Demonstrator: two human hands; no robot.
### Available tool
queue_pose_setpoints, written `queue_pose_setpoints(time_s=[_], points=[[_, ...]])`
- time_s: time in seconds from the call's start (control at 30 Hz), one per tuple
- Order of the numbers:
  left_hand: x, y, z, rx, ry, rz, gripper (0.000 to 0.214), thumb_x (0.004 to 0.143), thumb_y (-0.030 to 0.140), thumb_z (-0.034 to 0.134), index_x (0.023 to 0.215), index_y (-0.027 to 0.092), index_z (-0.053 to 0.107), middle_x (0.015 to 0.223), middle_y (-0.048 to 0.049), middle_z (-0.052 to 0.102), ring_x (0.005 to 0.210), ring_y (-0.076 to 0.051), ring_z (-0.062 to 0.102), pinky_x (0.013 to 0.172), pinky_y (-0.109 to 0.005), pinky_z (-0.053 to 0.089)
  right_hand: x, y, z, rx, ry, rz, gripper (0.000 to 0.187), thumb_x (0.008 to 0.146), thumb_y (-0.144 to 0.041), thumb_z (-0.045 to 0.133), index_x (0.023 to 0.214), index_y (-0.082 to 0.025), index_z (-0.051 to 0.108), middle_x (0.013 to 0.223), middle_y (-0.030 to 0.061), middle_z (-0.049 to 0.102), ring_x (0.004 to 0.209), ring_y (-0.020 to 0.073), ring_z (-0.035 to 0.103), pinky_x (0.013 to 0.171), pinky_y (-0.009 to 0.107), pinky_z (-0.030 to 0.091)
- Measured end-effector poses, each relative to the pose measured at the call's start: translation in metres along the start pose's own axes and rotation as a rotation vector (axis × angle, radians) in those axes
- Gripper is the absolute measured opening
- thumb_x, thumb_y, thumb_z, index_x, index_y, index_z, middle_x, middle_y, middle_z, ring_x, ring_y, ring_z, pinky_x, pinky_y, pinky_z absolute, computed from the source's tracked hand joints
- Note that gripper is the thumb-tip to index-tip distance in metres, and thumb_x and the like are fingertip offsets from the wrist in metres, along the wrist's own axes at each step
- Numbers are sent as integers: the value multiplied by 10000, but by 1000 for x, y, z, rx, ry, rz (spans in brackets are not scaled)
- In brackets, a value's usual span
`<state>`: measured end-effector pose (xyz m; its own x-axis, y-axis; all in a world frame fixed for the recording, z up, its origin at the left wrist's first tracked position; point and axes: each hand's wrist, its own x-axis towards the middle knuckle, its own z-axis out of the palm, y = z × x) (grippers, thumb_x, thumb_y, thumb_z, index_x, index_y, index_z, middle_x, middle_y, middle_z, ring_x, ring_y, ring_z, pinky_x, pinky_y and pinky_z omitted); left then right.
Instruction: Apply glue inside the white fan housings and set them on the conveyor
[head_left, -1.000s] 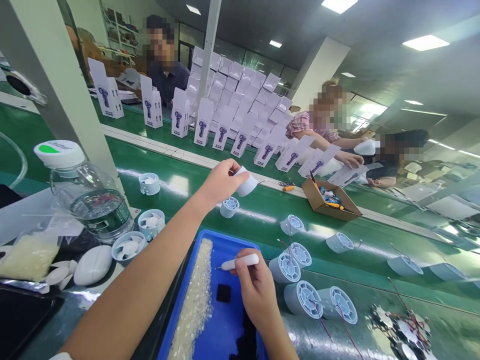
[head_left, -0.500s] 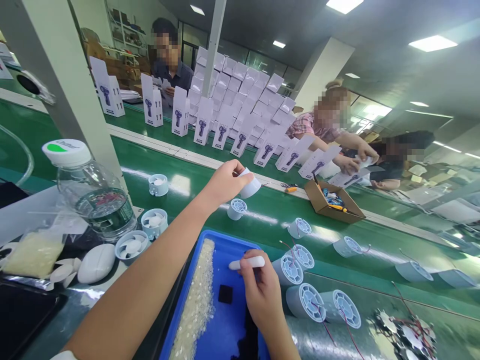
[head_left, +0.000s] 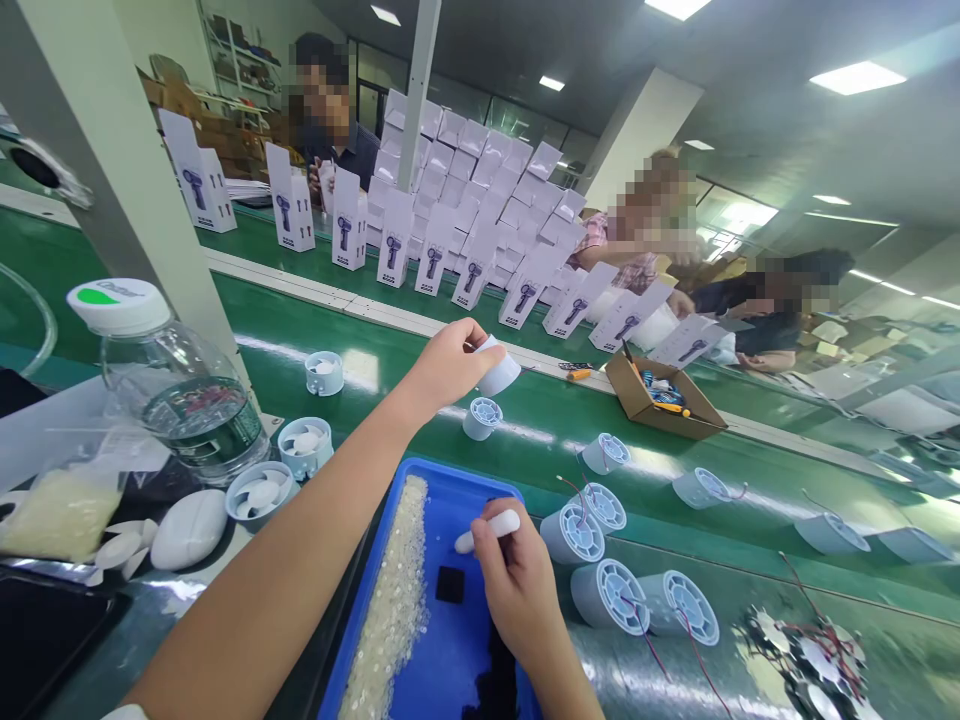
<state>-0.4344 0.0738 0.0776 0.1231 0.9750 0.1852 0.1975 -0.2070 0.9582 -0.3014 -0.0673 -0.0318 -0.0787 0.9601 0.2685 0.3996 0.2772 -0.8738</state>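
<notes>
My left hand is stretched out over the green conveyor belt, closed on a small white round fan housing held above the belt. Just below it another white fan housing sits on the belt. My right hand is over the blue tray, pinching a white pen-shaped tool tilted up to the right. In the tray lie a strip of small clear round pieces and a black square pad.
Several fan housings with wires lie on the belt at right. A water bottle, fan housings with blades and white shells stand at left. White product boxes and a cardboard box line the far side, where three people work.
The loose housings drift right along the belt. My right hand has tilted the pen tool and shifted slightly. My left hand keeps the housing in the same place.
</notes>
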Motion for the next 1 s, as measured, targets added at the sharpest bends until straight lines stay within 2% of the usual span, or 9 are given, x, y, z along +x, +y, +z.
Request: queue_pose_setpoints(time_s=[0.13, 0.3, 0.53, 0.8, 0.87, 1.0], points=[[0, -2, 1, 15, 2, 3, 156, 758, 333, 578, 722, 210, 489, 764, -4, 545, 686, -135, 490, 609, -276, 383, 1, -5, 1, -65, -16, -23, 172, 913, -300, 466, 764, -215, 472, 691, -15, 502, 625, 135, 484, 594, 258, 400], [-1, 2, 2, 25, 0, -20, 159, 756, 334, 579, 722, 211, 484, 761, 2, 539, 681, -131, 485, 607, -271, 376, -1, 6, 1, 85, 89, -22, 131, 925, -305, 454, 895, -206, 535, 809, 28, 570, 707, 161, 557, 663, 300, 459], [-1, 0, 4, 23, -3, 10, 159, 755, 330, 576, 717, 210, 479, 743, 11, 516, 660, -120, 467, 596, -268, 367, -1, 12, 3, 133, 17, 30, 179, 933, -372, 441, 907, -215, 521, 834, 25, 554, 722, 160, 547, 682, 304, 461], [0, -2, 4, 16, -11, 3, 148, 754, 330, 578, 730, 209, 495, 763, 0, 544, 674, -130, 486, 590, -271, 372, 2, -1, -2, -23, -53, -18, 166, 927, -313, 449, 797, -213, 475, 716, -16, 509, 638, 129, 477, 604, 252, 400], [0, -1, 5, 11, -12, -6, 153, 752, 330, 581, 727, 209, 490, 759, 0, 542, 675, -131, 482, 599, -273, 371, 3, 0, -3, -37, -6, -27, 155, 925, -311, 452, 811, -211, 481, 725, -12, 522, 645, 131, 488, 610, 254, 404], [-2, 3, 5, 21, -6, -9, 153, 750, 314, 582, 719, 204, 481, 750, 3, 522, 667, -124, 461, 612, -273, 356, 4, 8, -4, 14, 174, 0, 158, 936, -334, 427, 867, -209, 494, 754, -8, 530, 637, 130, 513, 620, 265, 430]])
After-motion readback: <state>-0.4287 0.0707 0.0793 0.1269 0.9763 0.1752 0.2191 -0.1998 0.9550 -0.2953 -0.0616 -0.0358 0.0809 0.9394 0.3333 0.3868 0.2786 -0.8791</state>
